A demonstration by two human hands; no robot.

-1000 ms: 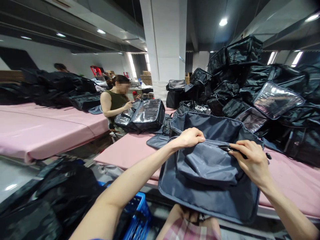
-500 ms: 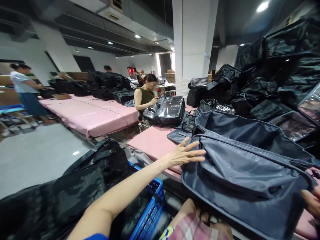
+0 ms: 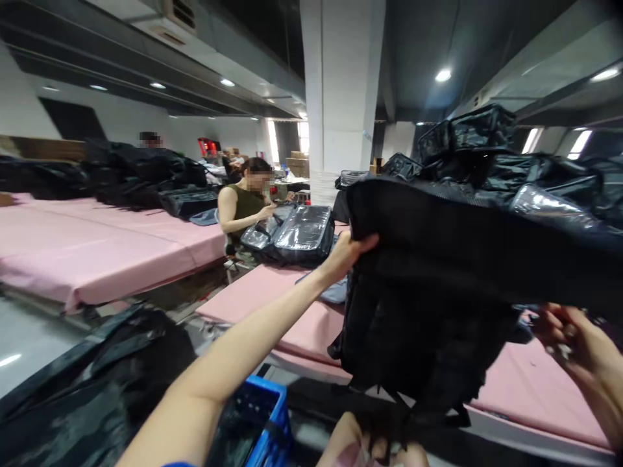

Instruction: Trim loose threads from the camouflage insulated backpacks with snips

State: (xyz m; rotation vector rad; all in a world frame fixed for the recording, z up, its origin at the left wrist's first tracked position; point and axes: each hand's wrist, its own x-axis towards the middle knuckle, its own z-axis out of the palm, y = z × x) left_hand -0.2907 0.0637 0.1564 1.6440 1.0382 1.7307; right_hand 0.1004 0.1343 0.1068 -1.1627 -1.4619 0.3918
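A large black bag [image 3: 428, 279], likely a backpack, is held up in front of me with its dark outer side towards me. Loose straps dangle from its lower edge, and motion smears some of it. My left hand [image 3: 346, 254] grips the bag's upper left side, thumb pressed on the fabric. At the lower right edge of the bag, my right hand [image 3: 572, 340] has its fingers curled. Something small and shiny shows among those fingers, too blurred to name. The bag's inside is hidden.
Beneath the bag stands a pink-covered table [image 3: 272, 288]. A blue crate [image 3: 277, 421] and dark camouflage bags [image 3: 87, 383] are at lower left. A co-worker [image 3: 243, 201] handles a bag with a clear plastic front [image 3: 306, 230]. Bags are piled [image 3: 525, 165] at right.
The bag, lying open with its grey-blue lining up, has been lifted and turned so its black outside faces me. My left hand, spread before, has closed on it. The view has swung right.
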